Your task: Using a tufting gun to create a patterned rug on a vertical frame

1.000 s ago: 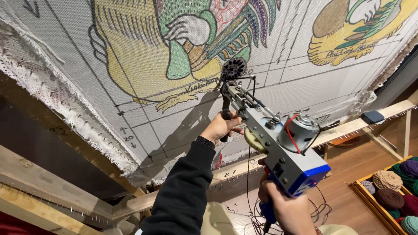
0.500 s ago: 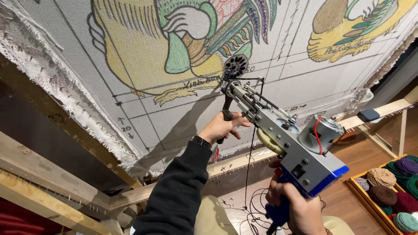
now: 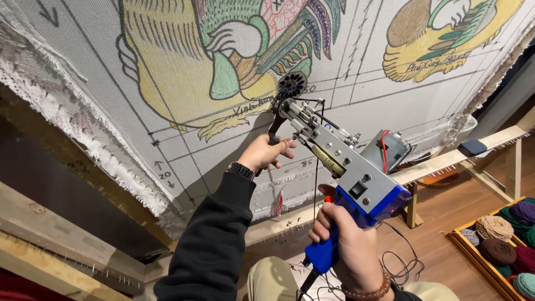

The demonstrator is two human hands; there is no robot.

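A tufting gun [image 3: 345,167] with a metal body and blue grip points at a stretched white cloth [image 3: 234,139] bearing a coloured drawing. Its black round tip touches the cloth near the yellow bottom of the drawn figure. My left hand [image 3: 267,153] is closed around the gun's black front handle, sleeve dark, watch on the wrist. My right hand [image 3: 348,245] grips the blue rear handle, a bead bracelet on that wrist. A dark yarn strand runs along the gun to its tip.
The cloth is stretched on a wooden frame [image 3: 446,161] with tack strips along its rails. A wooden tray [image 3: 501,239] of several yarn balls sits on the floor at lower right. Cables [image 3: 401,267] lie on the wooden floor by my knees.
The gun's tip and both hands have shifted slightly up the cloth toward the yellow figure; the view has tilted a little. Both grips stay the same.
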